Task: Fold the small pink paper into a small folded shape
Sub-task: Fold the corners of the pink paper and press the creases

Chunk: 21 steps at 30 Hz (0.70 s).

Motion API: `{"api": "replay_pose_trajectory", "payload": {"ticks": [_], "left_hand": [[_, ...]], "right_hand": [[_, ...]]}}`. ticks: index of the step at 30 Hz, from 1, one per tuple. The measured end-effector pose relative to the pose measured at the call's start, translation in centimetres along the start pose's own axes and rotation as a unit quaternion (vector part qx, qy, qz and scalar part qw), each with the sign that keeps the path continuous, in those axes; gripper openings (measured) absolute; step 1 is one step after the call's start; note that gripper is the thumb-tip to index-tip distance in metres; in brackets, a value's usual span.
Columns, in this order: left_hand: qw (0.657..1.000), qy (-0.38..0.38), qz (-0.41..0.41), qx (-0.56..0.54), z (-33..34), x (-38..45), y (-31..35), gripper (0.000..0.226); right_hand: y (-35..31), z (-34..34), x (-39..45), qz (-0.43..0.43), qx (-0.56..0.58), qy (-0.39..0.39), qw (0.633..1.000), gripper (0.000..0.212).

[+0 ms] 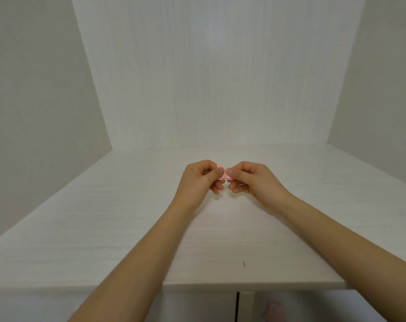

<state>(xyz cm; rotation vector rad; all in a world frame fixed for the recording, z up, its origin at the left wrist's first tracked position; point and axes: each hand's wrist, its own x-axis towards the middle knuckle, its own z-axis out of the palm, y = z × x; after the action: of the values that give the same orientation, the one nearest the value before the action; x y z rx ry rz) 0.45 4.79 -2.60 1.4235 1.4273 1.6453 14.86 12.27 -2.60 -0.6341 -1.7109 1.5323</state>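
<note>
A small pink paper (224,173) sits between both hands above the middle of the white table (104,228). My left hand (201,178) pinches its left side with curled fingers. My right hand (249,178) pinches its right side, thumb on top. Most of the paper is hidden behind the fingers; only a small pink patch shows. I cannot tell whether the paper touches the table.
White panels stand at the back (216,77) and on both sides of the table. A small dark mark (244,264) lies near the front edge. Below the edge, a pinkish thing (273,311) shows on the floor.
</note>
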Motion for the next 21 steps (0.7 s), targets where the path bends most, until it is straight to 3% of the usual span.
{"api": "replay_pose_trajectory", "payload": {"ticks": [6,14,21], "left_hand": [[1.0,0.001,-0.013,-0.025,-0.05,0.07,0.06,0.017],[0.998,-0.004,-0.03,-0.063,-0.2,0.19,-0.04,0.02],[0.997,-0.012,-0.029,-0.067,-0.22,0.23,0.01,0.019]], "right_hand": [[-0.03,0.12,0.0,0.005,0.013,-0.007,1.0,0.008],[-0.03,0.27,-0.13,-0.055,-0.083,0.006,0.995,0.013],[0.06,0.24,-0.1,-0.07,-0.101,0.01,0.992,0.014]]}}
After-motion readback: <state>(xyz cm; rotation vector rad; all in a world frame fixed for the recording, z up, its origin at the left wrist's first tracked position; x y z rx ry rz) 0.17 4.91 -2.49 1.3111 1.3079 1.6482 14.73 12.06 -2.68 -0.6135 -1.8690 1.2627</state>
